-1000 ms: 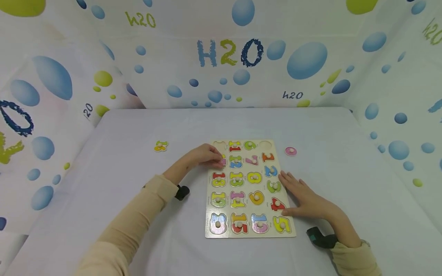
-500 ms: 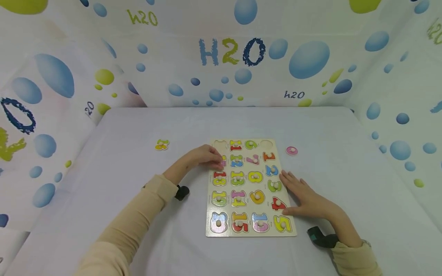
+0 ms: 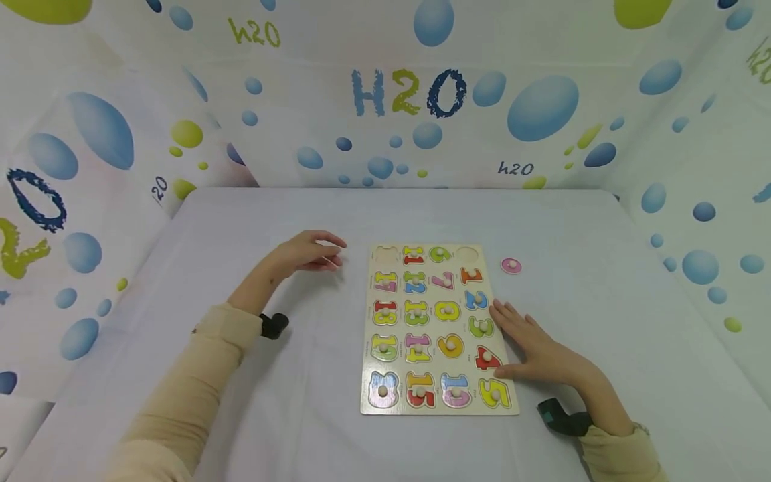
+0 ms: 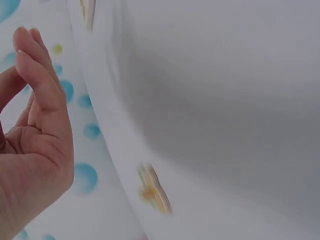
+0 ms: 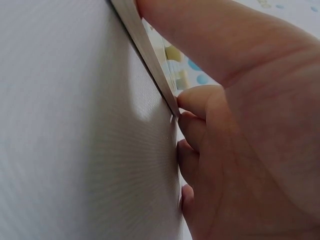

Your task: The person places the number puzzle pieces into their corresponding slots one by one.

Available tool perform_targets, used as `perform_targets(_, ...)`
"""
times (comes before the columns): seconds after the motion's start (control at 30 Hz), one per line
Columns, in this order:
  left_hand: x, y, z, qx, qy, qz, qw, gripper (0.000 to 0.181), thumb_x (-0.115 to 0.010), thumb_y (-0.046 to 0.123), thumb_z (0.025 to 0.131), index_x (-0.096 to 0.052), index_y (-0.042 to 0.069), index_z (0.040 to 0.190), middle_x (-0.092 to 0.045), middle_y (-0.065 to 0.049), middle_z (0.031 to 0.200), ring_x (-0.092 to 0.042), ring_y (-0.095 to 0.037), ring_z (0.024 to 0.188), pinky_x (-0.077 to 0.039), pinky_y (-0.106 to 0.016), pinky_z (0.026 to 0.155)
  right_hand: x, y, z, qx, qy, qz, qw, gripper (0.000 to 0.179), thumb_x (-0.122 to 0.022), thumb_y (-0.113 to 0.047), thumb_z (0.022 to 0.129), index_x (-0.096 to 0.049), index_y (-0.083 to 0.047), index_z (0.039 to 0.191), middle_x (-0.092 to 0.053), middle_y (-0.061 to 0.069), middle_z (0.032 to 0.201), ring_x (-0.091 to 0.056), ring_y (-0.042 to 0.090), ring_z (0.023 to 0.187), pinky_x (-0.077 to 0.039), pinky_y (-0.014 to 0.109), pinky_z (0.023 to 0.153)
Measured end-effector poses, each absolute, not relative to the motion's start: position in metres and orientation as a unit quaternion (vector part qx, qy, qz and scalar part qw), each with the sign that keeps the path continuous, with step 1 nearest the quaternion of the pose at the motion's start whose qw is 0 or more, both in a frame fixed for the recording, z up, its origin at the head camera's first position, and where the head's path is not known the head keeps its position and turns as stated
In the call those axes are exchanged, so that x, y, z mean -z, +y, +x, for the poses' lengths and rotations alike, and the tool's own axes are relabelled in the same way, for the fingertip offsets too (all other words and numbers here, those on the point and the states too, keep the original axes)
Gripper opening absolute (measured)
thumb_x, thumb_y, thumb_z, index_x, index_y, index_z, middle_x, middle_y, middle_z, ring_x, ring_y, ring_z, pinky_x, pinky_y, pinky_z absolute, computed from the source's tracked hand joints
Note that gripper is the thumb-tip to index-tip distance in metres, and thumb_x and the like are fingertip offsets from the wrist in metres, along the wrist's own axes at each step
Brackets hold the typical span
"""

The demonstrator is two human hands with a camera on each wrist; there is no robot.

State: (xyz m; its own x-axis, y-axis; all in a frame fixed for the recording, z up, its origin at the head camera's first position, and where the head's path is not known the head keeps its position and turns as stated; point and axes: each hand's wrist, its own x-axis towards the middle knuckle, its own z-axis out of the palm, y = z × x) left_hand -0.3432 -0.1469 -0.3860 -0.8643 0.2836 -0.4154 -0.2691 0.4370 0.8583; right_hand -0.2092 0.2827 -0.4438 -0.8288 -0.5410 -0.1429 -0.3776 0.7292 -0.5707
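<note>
A wooden number puzzle board (image 3: 434,331) lies on the white-covered table, most recesses filled with knobbed number pieces. My left hand (image 3: 307,252) hovers left of the board, fingers loosely bent and holding nothing. In the left wrist view, a blurred yellowish number piece (image 4: 155,191) lies on the cloth; in the head view the hand hides it. My right hand (image 3: 539,347) rests along the board's right edge, fingers spread, thumb on the edge by the yellow 5 (image 3: 494,393). The right wrist view has its thumb and fingertips touching the board's side (image 5: 150,55).
A pink oval zero piece (image 3: 511,266) lies right of the board. Two vacant recesses show in the board's top corners, a number-shaped one (image 3: 386,254) and a round one (image 3: 466,254). A patterned curtain (image 3: 385,154) hangs behind and beside the table.
My left hand has left the 17 piece, which now shows in its recess, and moved left over the loose piece seen earlier there. The right hand stays put at the board.
</note>
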Motion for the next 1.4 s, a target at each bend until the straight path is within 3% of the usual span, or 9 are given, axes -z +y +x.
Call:
perform_targets(0.33, 0.387, -0.22, -0.348, -0.569, 0.785, -0.057, 0.237, 0.042, -0.052, 0.011, 0.097, -0.04, -0.008, 0.132, -0.066, 0.001, 0.08, -0.062, -0.005, 0.069, -0.05, -0.017, 0.067, 0.443, 0.284, -0.209, 0.273, 0.916, -0.253, 0.149, 0.107, -0.075, -0.051, 0.071, -0.018, -0.003, 0.148, -0.013, 0.015, 0.153, -0.003, 0.032, 0.139, -0.003, 0.056, 0.106)
perform_targets(0.77, 0.401, -0.231, -0.35, -0.611, 0.742, -0.122, 0.246, 0.032, -0.051, 0.006, 0.096, -0.043, -0.011, 0.123, -0.066, -0.003, 0.077, -0.065, -0.009, 0.071, -0.05, -0.018, 0.068, 0.444, 0.284, -0.209, 0.273, 0.915, -0.254, 0.151, 0.108, -0.074, -0.052, 0.071, -0.017, -0.004, 0.149, -0.012, 0.014, 0.154, -0.002, 0.031, 0.139, -0.002, 0.054, 0.107)
perform_targets(0.97, 0.401, -0.202, -0.355, -0.621, 0.737, -0.087, 0.253, 0.028, -0.051, 0.006, 0.096, -0.045, -0.011, 0.117, -0.066, -0.004, 0.077, -0.066, -0.01, 0.071, -0.051, -0.021, 0.071, 0.443, 0.285, -0.209, 0.273, 0.916, -0.253, 0.152, 0.108, -0.075, -0.052, 0.071, -0.017, -0.004, 0.149, -0.013, 0.014, 0.154, -0.002, 0.031, 0.139, -0.002, 0.054, 0.107)
perform_targets(1.4, 0.405, -0.081, -0.374, -0.575, 0.768, -0.048, 0.278, 0.027, -0.054, 0.011, 0.096, -0.054, -0.006, 0.116, -0.065, -0.012, 0.087, -0.065, -0.014, 0.071, -0.051, -0.024, 0.07, 0.442, 0.284, -0.208, 0.27, 0.917, -0.251, 0.15, 0.107, -0.074, -0.053, 0.072, -0.018, -0.004, 0.149, -0.014, 0.014, 0.153, -0.003, 0.031, 0.139, -0.003, 0.054, 0.107)
